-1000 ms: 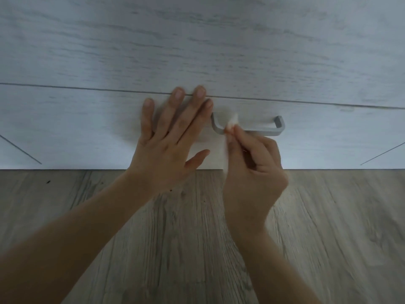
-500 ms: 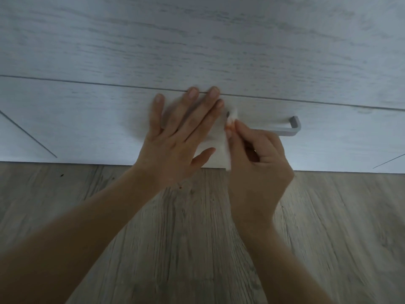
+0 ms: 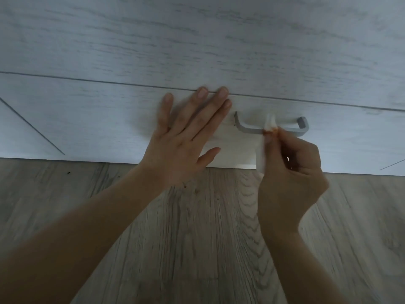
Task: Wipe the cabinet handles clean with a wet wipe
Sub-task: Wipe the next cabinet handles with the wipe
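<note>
A grey metal handle [image 3: 249, 128] is fixed on the white wood-grain drawer front [image 3: 87, 119] low on the cabinet. My right hand [image 3: 291, 172] pinches a white wet wipe [image 3: 264, 150] around the middle of the handle bar, and the wipe's tail hangs down below my fingers. My left hand [image 3: 186, 137] lies flat against the drawer front just left of the handle, fingers spread and holding nothing. The handle's left and right ends show on either side of the wipe.
A larger cabinet panel [image 3: 197, 40] rises above the drawer, split from it by a thin dark seam. Grey wood-look flooring [image 3: 197, 238] runs below the cabinet's bottom edge. Thin diagonal lines mark the drawer front at far left and far right.
My right hand has slid the wipe from the handle's left end toward its middle, uncovering the left end. My left hand stays flat on the drawer. The camera view has shifted.
</note>
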{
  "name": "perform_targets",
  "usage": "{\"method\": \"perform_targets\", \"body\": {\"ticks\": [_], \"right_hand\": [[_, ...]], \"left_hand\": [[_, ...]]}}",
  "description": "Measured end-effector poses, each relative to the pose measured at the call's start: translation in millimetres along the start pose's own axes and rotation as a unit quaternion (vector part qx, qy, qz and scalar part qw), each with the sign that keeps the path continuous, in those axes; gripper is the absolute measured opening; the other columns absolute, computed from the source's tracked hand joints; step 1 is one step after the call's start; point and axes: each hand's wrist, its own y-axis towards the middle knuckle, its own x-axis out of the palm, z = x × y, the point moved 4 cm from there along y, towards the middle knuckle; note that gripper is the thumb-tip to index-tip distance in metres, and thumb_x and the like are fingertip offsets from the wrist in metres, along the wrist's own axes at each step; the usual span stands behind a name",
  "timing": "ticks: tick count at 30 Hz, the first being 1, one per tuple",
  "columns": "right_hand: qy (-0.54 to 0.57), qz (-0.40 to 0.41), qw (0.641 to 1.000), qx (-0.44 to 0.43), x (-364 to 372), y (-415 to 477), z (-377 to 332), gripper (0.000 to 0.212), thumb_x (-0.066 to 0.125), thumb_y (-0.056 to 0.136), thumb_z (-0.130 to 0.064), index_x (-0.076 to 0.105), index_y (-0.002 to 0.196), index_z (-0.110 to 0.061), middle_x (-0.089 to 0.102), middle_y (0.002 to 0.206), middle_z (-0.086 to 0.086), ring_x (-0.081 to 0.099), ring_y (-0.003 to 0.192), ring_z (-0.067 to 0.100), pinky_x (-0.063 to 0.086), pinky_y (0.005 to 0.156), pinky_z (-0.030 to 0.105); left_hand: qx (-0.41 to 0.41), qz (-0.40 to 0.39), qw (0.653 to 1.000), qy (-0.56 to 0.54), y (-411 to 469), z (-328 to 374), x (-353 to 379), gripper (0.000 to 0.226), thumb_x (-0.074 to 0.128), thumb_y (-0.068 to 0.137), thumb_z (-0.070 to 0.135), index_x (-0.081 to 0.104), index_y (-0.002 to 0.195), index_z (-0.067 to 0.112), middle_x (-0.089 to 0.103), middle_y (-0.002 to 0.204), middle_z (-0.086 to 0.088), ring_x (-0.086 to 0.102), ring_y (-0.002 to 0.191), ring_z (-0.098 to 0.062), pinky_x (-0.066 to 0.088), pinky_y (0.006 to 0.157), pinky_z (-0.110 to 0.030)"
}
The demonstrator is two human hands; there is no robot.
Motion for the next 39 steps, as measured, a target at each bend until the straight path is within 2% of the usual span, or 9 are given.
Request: {"method": "perform_targets", "body": {"ticks": [4,6,12,21,24,27,29,34,39], "right_hand": [[-0.009,-0.065,0.997,-0.035,19.3,-12.7,-10.5,0.017,0.069,0.083,-0.009,0.069,0.097,-0.017,0.063,0.079,-0.003,0.057,0.07,-0.001,0.044,0.065,0.008],[-0.002,-0.076,0.997,-0.02,30.0,-18.9,-10.0,0.015,0.07,0.081,-0.005,0.072,0.094,-0.012,0.063,0.078,0.002,0.056,0.07,0.001,0.045,0.066,0.01],[0.036,-0.033,0.998,0.028,29.0,-17.5,-7.6,0.014,0.071,0.079,-0.002,0.073,0.09,-0.012,0.064,0.077,-0.001,0.058,0.071,-0.001,0.046,0.068,0.009],[0.024,0.026,0.997,0.067,-8.8,6.5,-1.4,0.018,0.07,0.082,-0.013,0.068,0.086,-0.03,0.068,0.083,0.0,0.064,0.077,0.007,0.049,0.07,0.016],[0.012,0.057,0.994,0.094,-22.9,17.7,6.1,0.012,0.07,0.083,-0.016,0.069,0.088,-0.026,0.069,0.086,-0.002,0.065,0.08,0.009,0.048,0.07,0.014],[0.019,0.09,0.985,0.143,-33.6,31.5,13.6,0.007,0.069,0.084,-0.022,0.072,0.09,-0.023,0.07,0.089,-0.002,0.066,0.085,0.011,0.053,0.073,0.021],[0.011,0.062,0.984,0.165,-32.5,40.5,15.0,0.009,0.067,0.085,-0.024,0.072,0.092,-0.023,0.071,0.094,-0.003,0.066,0.087,0.009,0.054,0.077,0.022],[-0.003,-0.027,0.986,0.164,-28.7,45.6,12.1,0.016,0.062,0.088,-0.015,0.071,0.092,-0.028,0.071,0.097,-0.009,0.063,0.092,-0.003,0.046,0.08,0.011],[-0.065,-0.051,0.99,0.115,-32.3,43.1,3.1,0.016,0.06,0.089,-0.013,0.072,0.096,-0.02,0.062,0.09,-0.018,0.058,0.081,-0.012,0.043,0.074,0.004]], "left_hand": [[-0.005,0.012,1.0,-0.011,-0.4,3.1,1.9,0.084,0.047,0.092,0.051,0.0,0.152,0.015,-0.015,0.157,0.003,-0.011,0.145,-0.016,-0.009,0.114,-0.048],[-0.004,0.021,1.0,-0.013,-1.1,2.5,2.7,0.086,0.051,0.09,0.049,0.002,0.152,0.015,-0.013,0.158,0.003,-0.009,0.145,-0.017,-0.007,0.114,-0.049],[0.012,0.004,1.0,-0.011,-0.2,-0.5,0.2,0.073,0.035,0.096,0.046,0.0,0.152,0.015,-0.017,0.157,0.003,-0.012,0.145,-0.016,-0.01,0.114,-0.048],[0.006,-0.004,1.0,-0.001,0.2,0.9,-1.3,0.081,0.044,0.093,0.051,0.002,0.152,0.014,-0.015,0.157,0.002,-0.011,0.145,-0.017,-0.009,0.114,-0.049],[0.006,-0.006,1.0,0.009,0.5,1.8,-3.7,0.082,0.046,0.092,0.052,0.005,0.152,0.012,-0.011,0.159,0.0,-0.01,0.145,-0.019,-0.008,0.114,-0.051],[0.008,-0.014,1.0,0.01,1.1,1.5,-6.6,0.083,0.048,0.091,0.052,0.007,0.152,0.012,-0.004,0.159,-0.002,-0.008,0.145,-0.02,-0.008,0.113,-0.054],[0.014,-0.017,1.0,0.015,1.4,1.0,-8.0,0.085,0.049,0.091,0.051,0.005,0.152,0.012,-0.007,0.159,-0.002,-0.008,0.146,-0.021,-0.008,0.113,-0.055],[0.026,-0.016,1.0,0.003,2.9,0.8,-9.8,0.087,0.052,0.091,0.05,-0.001,0.152,0.017,-0.015,0.158,-0.003,-0.009,0.145,-0.022,-0.005,0.113,-0.055],[0.012,-0.078,0.997,0.002,6.4,0.1,-20.1,0.089,0.054,0.09,0.049,-0.001,0.152,0.016,0.003,0.156,-0.008,-0.012,0.145,-0.022,-0.003,0.114,-0.055]]}}
